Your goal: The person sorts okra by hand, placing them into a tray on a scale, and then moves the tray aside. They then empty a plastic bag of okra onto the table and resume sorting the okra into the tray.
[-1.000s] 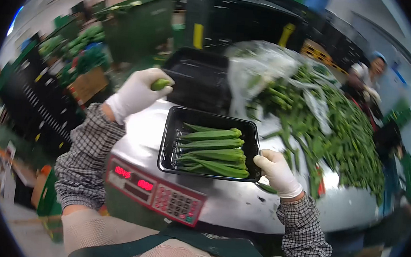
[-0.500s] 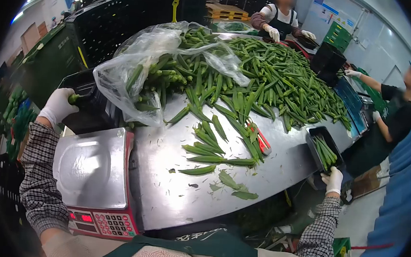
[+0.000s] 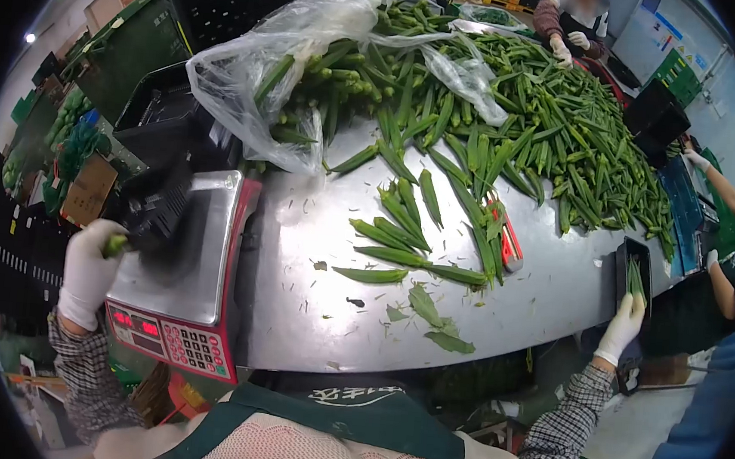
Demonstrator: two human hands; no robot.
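Note:
My left hand [image 3: 93,267], in a white glove, is closed on a blurred black plastic tray [image 3: 155,204] tilted over the scale. A green okra end [image 3: 114,246] pokes out by its fingers. The digital scale [image 3: 171,287] has a metal plate and a red lit display. At the table's right edge, my gloved right hand [image 3: 621,325] is closed around several okra pods [image 3: 634,276] in another black tray [image 3: 622,260]. Its fingertips are partly hidden. A few loose okra [image 3: 396,255] lie mid-table beside torn leaves [image 3: 430,308] and a red-handled tool [image 3: 509,241].
A large okra heap [image 3: 539,139] covers the back of the metal table [image 3: 295,267], partly under a clear plastic bag [image 3: 289,77]. Black crates [image 3: 157,109] stand behind the scale. Two co-workers in gloves are at the far side and right, near a blue crate [image 3: 680,211].
My left hand has come back from the black crates toward me, bringing a black tray over the scale. My right hand remains at the right-hand tray. The camera view has shifted.

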